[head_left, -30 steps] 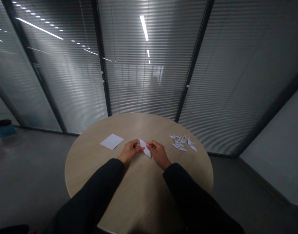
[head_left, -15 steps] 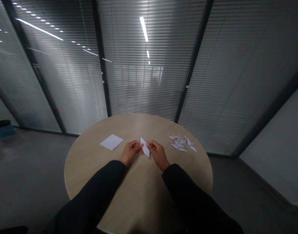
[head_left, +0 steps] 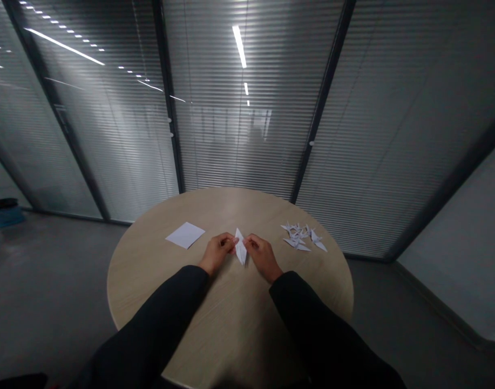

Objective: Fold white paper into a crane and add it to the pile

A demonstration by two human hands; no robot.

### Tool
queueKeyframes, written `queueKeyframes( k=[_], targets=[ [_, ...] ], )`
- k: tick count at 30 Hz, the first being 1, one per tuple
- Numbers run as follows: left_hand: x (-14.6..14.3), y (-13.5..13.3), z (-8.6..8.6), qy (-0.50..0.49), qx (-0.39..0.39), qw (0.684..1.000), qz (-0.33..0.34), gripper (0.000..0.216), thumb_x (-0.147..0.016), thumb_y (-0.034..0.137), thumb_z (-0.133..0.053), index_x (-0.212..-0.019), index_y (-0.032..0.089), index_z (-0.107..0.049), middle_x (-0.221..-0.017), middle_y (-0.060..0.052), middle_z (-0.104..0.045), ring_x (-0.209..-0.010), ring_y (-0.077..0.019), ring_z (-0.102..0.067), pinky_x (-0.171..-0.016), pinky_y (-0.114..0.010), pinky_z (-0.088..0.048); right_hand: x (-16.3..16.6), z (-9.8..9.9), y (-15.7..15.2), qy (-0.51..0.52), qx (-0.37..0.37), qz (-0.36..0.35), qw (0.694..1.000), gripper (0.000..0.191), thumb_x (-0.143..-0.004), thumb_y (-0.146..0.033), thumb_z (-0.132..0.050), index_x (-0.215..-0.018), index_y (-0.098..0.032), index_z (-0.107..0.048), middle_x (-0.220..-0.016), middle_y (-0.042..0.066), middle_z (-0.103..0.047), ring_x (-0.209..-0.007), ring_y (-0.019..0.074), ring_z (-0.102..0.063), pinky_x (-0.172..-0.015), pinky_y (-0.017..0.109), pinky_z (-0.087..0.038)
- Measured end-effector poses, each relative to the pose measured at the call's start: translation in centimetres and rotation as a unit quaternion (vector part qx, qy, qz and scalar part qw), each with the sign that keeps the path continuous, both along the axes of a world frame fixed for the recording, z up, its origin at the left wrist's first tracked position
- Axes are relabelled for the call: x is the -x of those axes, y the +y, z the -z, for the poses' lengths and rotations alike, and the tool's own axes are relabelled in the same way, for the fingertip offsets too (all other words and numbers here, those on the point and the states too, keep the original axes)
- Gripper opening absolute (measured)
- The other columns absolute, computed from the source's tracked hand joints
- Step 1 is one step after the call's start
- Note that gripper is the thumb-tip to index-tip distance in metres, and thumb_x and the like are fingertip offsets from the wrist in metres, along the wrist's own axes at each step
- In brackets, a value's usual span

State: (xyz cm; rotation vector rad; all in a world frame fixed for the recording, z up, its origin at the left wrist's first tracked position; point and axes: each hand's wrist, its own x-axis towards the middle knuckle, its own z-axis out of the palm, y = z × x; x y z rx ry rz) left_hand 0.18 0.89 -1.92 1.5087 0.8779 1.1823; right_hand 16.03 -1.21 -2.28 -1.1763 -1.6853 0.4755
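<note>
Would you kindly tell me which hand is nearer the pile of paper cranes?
Right: the right hand is left of the paper cranes; the left hand lies farther left, past the folded paper.

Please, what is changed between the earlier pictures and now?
The folded paper turned more upright and looks narrower between the left hand and right hand; neither hand let go. The paper sheet and the paper cranes stayed as they were.

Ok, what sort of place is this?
Probably a small office meeting room: a round wood-finish table, glazed partition walls with blinds between the panes, and a plain grey floor.
</note>
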Motion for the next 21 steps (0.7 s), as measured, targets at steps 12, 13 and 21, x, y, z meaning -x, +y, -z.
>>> queueKeyframes(
  k=[12, 13, 21],
  targets=[
    [0.06, -0.01, -0.35, -0.092, 0.063, 0.994, -0.023, 0.044, -0.051, 0.044, -0.082, -0.076, 0.014, -0.063, -0.068, -0.001, -0.064, -0.064, -0.0147, -0.061, -0.070, -0.032, -0.052, 0.26, 0.39, 0.14, 0.066, -0.044, 0.026, 0.997, 0.016, -0.081, -0.033, -0.058, -0.089, -0.021, -0.062, -0.086, 0.004, -0.066, -0.081, 0.0180, -0.062, -0.076, 0.031, -0.049],
    [0.06, 0.02, -0.32, -0.097, 0.060, 0.993, -0.022, 0.043, -0.051, 0.043, -0.082, -0.076, 0.014, -0.063, -0.068, -0.001, -0.064, -0.064, -0.0144, -0.061, -0.070, -0.031, -0.052, 0.23, 0.45, 0.19, 0.051, -0.061, 0.028, 0.996, 0.012, -0.081, -0.032, -0.058, -0.085, -0.021, -0.062, -0.086, 0.004, -0.064, -0.082, 0.0181, -0.061, -0.078, 0.032, -0.049],
    [-0.06, 0.39, 0.08, -0.095, 0.044, 0.994, -0.024, 0.040, -0.051, 0.039, -0.082, -0.075, 0.015, -0.062, -0.065, 0.001, -0.062, -0.062, -0.0134, -0.059, -0.068, -0.030, -0.051, -0.07, 0.89, 0.66, -0.003, -0.095, 0.055, 0.994, 0.006, -0.080, -0.027, -0.060, -0.078, -0.021, -0.061, -0.084, 0.003, -0.060, -0.083, 0.0182, -0.057, -0.079, 0.032, -0.046]
  ],
)
